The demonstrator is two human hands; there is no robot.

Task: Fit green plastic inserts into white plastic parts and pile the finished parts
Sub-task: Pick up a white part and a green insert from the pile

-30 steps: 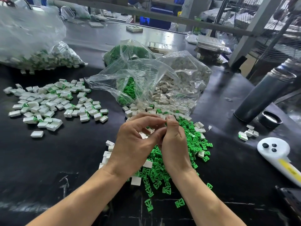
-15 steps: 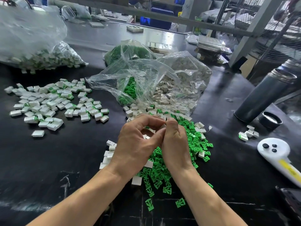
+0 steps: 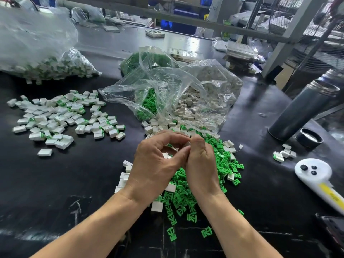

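head view: we look from the person's head, forward and down | close over both hands [image 3: 178,161] at frame centre | wide angle takes in the black table [image 3: 55,183] and shelving [image 3: 186,19] behind | only one view, nothing shared

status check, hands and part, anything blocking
Left hand and right hand together, fingertips pinching a white part. Over the green inserts. Finished pile to the left, path there open.

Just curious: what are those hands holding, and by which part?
Both the left hand and right hand pinch a small white part at the fingertips; the exact hold is hidden.
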